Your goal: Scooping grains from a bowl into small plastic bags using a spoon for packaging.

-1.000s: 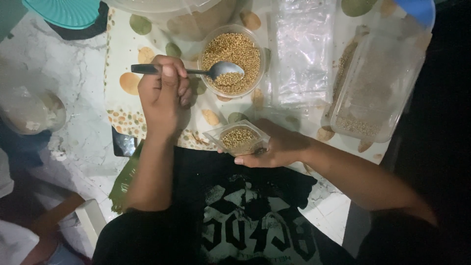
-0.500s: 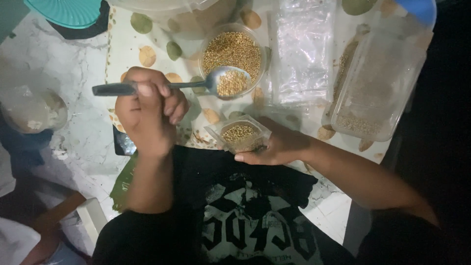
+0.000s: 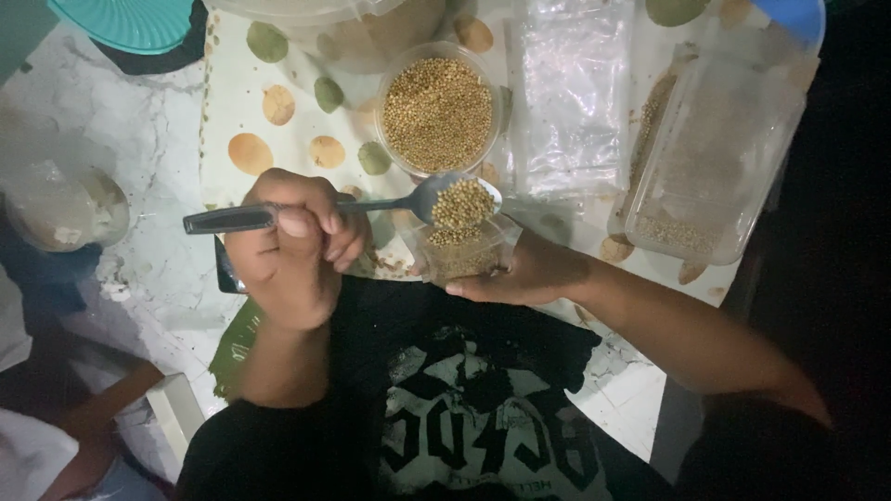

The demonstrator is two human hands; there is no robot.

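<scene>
Two hands: both are busy over a spotted cloth (image 3: 278, 148) with green and orange dots.
Left hand (image 3: 288, 246): closed in a fist around the dark handle of a metal spoon (image 3: 371, 206), which lies level.
Spoon bowl: heaped with small yellow-brown seeds (image 3: 462, 202), directly above the small bag.
Right hand (image 3: 524, 274): fingers wrapped around a small clear plastic bag (image 3: 459, 255), holding it upright with its mouth open; it is partly filled with the same seeds.
Round clear tub (image 3: 438, 111): stands just behind the spoon, full of seeds.
Flat clear plastic bags (image 3: 571, 102): lie in a pile to the right of the tub.
Rectangular clear box (image 3: 715, 158): on the far right, tilted, with some seeds along its lower edge.
Teal round lid (image 3: 130, 20): top left corner, partly out of view.
Labels: I cannot see any on the packages.
</scene>
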